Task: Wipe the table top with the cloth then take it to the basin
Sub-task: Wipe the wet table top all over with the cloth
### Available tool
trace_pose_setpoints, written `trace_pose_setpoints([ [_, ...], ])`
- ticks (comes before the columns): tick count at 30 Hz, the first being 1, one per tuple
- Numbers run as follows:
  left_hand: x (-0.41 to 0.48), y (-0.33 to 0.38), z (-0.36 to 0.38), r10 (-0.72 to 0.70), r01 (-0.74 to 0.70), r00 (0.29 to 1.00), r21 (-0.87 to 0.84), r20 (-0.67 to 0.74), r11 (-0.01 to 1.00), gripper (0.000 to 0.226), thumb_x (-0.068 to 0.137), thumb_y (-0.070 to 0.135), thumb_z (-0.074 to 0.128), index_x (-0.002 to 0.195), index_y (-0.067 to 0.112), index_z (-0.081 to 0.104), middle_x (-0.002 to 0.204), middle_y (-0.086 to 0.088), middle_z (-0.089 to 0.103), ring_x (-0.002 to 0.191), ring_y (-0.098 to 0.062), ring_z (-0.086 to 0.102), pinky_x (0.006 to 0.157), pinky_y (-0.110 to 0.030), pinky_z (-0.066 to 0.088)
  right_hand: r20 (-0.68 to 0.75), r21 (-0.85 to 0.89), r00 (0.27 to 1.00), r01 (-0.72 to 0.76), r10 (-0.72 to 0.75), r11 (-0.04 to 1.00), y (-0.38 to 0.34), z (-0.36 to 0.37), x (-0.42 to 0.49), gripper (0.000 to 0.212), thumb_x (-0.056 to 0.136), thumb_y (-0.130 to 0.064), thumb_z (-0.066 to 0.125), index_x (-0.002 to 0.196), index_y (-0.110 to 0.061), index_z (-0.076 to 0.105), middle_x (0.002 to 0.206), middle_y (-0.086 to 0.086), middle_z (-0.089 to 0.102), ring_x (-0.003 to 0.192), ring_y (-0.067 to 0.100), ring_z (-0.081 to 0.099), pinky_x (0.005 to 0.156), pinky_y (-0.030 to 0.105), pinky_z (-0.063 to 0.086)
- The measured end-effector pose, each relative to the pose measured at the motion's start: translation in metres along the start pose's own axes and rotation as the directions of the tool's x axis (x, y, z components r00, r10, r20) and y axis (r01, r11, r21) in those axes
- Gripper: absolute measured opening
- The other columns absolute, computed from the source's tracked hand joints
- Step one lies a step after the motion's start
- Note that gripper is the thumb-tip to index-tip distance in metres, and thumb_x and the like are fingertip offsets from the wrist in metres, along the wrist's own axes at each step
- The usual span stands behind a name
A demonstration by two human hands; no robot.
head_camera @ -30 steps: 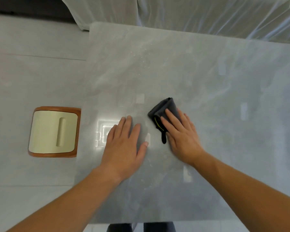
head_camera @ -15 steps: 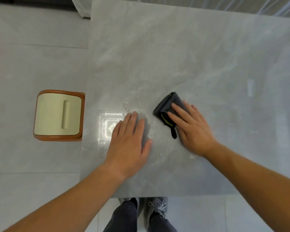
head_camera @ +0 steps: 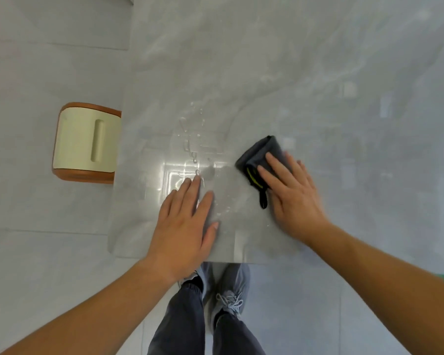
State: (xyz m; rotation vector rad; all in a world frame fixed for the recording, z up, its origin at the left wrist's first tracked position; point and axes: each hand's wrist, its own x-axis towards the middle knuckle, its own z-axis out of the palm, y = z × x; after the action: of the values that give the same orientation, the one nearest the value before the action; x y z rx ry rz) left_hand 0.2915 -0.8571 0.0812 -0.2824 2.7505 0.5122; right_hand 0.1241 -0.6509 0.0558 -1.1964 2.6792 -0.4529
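Note:
A folded dark grey cloth (head_camera: pixel 256 157) with a yellow-green trim and a black loop lies on the grey marble table top (head_camera: pixel 280 80). My right hand (head_camera: pixel 292 193) presses flat on the cloth's right half, fingers spread. My left hand (head_camera: pixel 187 221) rests flat on the bare table near its front edge, holding nothing. Water droplets (head_camera: pixel 190 139) sit on the table just beyond my left fingertips, left of the cloth. No basin is in view.
A cream stool with a brown wooden rim (head_camera: pixel 86 143) stands on the floor against the table's left edge. My legs and grey shoes (head_camera: pixel 227 288) show below the table's front edge. Pale floor tiles (head_camera: pixel 46 239) surround the table.
The camera has tilted down, so my legs and shoes now show. My right hand and the cloth have shifted slightly right, away from my left hand.

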Motion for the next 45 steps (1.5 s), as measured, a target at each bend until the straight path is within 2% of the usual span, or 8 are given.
trace_pose_setpoints([
  [3, 0.000, 0.000, 0.004, -0.014, 0.014, 0.999, 0.002, -0.041, 1.000, 0.061, 0.101, 0.049, 0.029, 0.152, 0.016, 0.037, 0.166, -0.013, 0.015, 0.154, -0.028, 0.008, 0.123, -0.043, 0.006, -0.070, 0.065, 0.958, -0.273, 0.277, 0.960, -0.013, 0.004, 0.011, 0.053, 0.096, -0.021, 0.041, 0.150, -0.020, 0.044, 0.162, 0.005, 0.030, 0.152, 0.037, 0.017, 0.121, 0.056, 0.016],
  [10, 0.001, -0.001, 0.006, -0.032, 0.030, 0.999, -0.051, -0.029, 0.998, 0.060, 0.101, 0.051, 0.027, 0.154, 0.022, 0.029, 0.168, -0.007, 0.002, 0.154, -0.022, -0.003, 0.122, -0.039, -0.002, 0.066, 0.015, 0.988, 0.137, -0.138, 0.990, -0.033, 0.024, -0.071, 0.051, 0.099, -0.023, 0.044, 0.150, -0.022, 0.043, 0.163, 0.001, 0.028, 0.153, 0.033, 0.014, 0.120, 0.057, 0.019],
  [17, -0.001, -0.011, 0.007, 0.004, -0.004, 1.000, -0.093, 0.000, 0.996, 0.058, 0.104, 0.049, 0.029, 0.156, 0.027, 0.019, 0.169, -0.002, -0.004, 0.153, -0.017, -0.009, 0.121, -0.038, -0.004, -0.079, 0.110, 0.954, -0.279, 0.288, 0.954, -0.058, 0.020, -0.059, 0.053, 0.093, -0.015, 0.046, 0.147, -0.019, 0.048, 0.160, 0.005, 0.034, 0.150, 0.039, 0.020, 0.119, 0.059, 0.021],
  [23, -0.014, -0.030, -0.001, 0.028, -0.056, 0.995, -0.294, -0.098, 0.954, 0.068, 0.103, 0.037, 0.042, 0.159, 0.020, 0.007, 0.168, -0.001, 0.004, 0.154, -0.014, 0.001, 0.124, -0.035, 0.007, 0.039, 0.047, 0.999, 0.005, -0.007, 0.999, -0.111, 0.039, -0.109, 0.052, 0.095, -0.015, 0.045, 0.146, -0.016, 0.050, 0.159, 0.005, 0.035, 0.150, 0.040, 0.022, 0.116, 0.062, 0.025],
  [30, -0.031, -0.082, -0.011, -0.050, 0.039, 0.991, -0.096, -0.120, 0.995, 0.061, 0.103, 0.041, 0.036, 0.156, 0.014, 0.020, 0.167, -0.010, 0.006, 0.154, -0.025, -0.001, 0.124, -0.043, 0.003, -0.071, 0.094, 0.926, -0.363, 0.370, 0.927, -0.124, 0.048, -0.060, 0.059, 0.097, -0.013, 0.050, 0.153, -0.022, 0.036, 0.165, 0.001, 0.022, 0.153, 0.035, 0.008, 0.124, 0.051, 0.005],
  [36, -0.031, -0.095, -0.014, -0.039, 0.032, 0.998, -0.113, -0.058, 0.993, 0.057, 0.104, 0.034, 0.034, 0.155, 0.012, 0.023, 0.167, -0.012, 0.003, 0.154, -0.025, -0.003, 0.124, -0.040, 0.000, 0.013, 0.011, 0.992, -0.128, 0.127, 0.992, -0.158, 0.063, -0.060, 0.061, 0.094, -0.014, 0.049, 0.153, -0.024, 0.037, 0.164, 0.001, 0.026, 0.153, 0.035, 0.012, 0.122, 0.056, 0.012],
  [41, -0.031, -0.101, -0.012, -0.021, 0.015, 0.998, -0.110, -0.051, 0.994, 0.057, 0.104, 0.037, 0.029, 0.156, 0.014, 0.021, 0.168, -0.011, 0.002, 0.154, -0.025, -0.004, 0.124, -0.040, -0.001, -0.049, 0.066, 0.891, -0.449, 0.452, 0.891, -0.150, 0.058, 0.005, 0.062, 0.094, -0.026, 0.031, 0.155, -0.027, 0.031, 0.167, 0.000, 0.017, 0.153, 0.035, 0.007, 0.124, 0.050, 0.004],
  [45, -0.030, -0.099, -0.014, -0.018, 0.014, 0.999, -0.106, -0.038, 0.994, 0.057, 0.104, 0.037, 0.029, 0.156, 0.014, 0.020, 0.168, -0.011, 0.000, 0.154, -0.025, -0.006, 0.123, -0.040, -0.003, -0.020, 0.055, 0.924, -0.380, 0.381, 0.924, -0.191, 0.067, -0.025, 0.055, 0.101, -0.033, 0.038, 0.155, -0.025, 0.033, 0.166, 0.000, 0.020, 0.153, 0.034, 0.008, 0.123, 0.051, 0.008],
])
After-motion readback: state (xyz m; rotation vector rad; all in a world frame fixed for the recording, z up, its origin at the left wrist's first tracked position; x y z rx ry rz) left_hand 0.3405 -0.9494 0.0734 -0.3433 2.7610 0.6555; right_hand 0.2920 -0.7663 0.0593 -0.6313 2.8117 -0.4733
